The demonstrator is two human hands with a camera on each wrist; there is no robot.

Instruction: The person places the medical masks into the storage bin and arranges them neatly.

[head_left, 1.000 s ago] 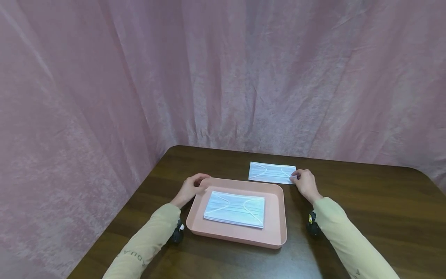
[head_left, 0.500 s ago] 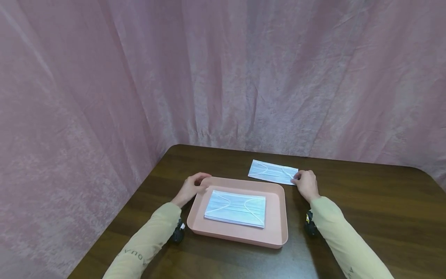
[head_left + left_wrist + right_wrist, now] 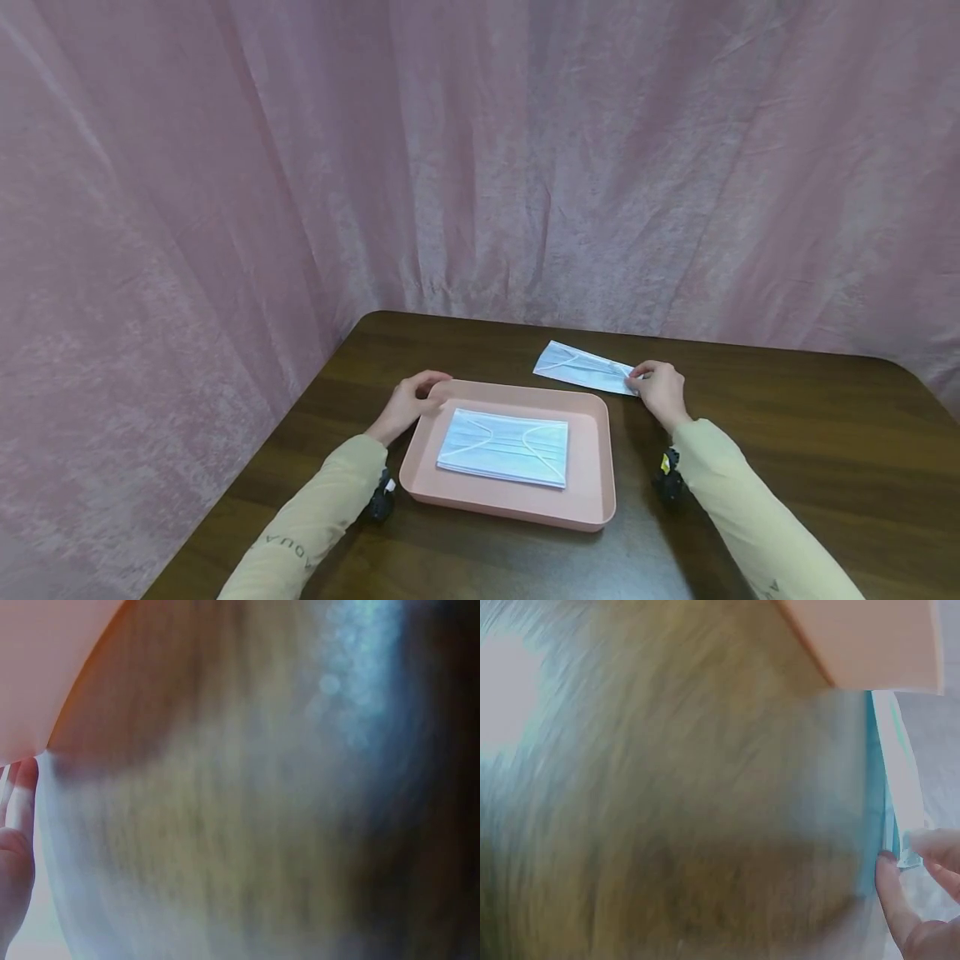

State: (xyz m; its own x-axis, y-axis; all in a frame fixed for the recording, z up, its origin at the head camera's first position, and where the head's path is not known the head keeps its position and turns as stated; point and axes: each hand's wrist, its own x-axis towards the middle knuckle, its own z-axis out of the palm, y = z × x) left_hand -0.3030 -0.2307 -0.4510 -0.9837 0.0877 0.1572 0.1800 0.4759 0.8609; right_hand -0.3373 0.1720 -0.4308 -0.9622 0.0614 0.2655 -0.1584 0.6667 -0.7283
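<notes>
A light-blue face mask [image 3: 581,367] with white ear loops is at the far side of the table, beyond the tray. My right hand [image 3: 658,393] pinches its right end between thumb and fingers. In the right wrist view the pinched mask [image 3: 898,772] appears almost edge-on beside the tray's corner. A small stack of folded masks [image 3: 504,447] lies flat in the pink tray [image 3: 480,502]. At the tray's far left corner my left hand [image 3: 408,406] holds the rim; the left wrist view shows only part of this hand [image 3: 16,847], at its left edge.
Under everything is a dark brown wooden table [image 3: 787,417] with rounded corners. A pink velvety curtain [image 3: 480,167] hangs behind it and along the left. Dark wrist cameras [image 3: 667,479] sit under both sleeves.
The mask in my right hand has turned, its left end swinging slightly away from me and its surface tilting. My left hand and the tray stay nearly where they were.
</notes>
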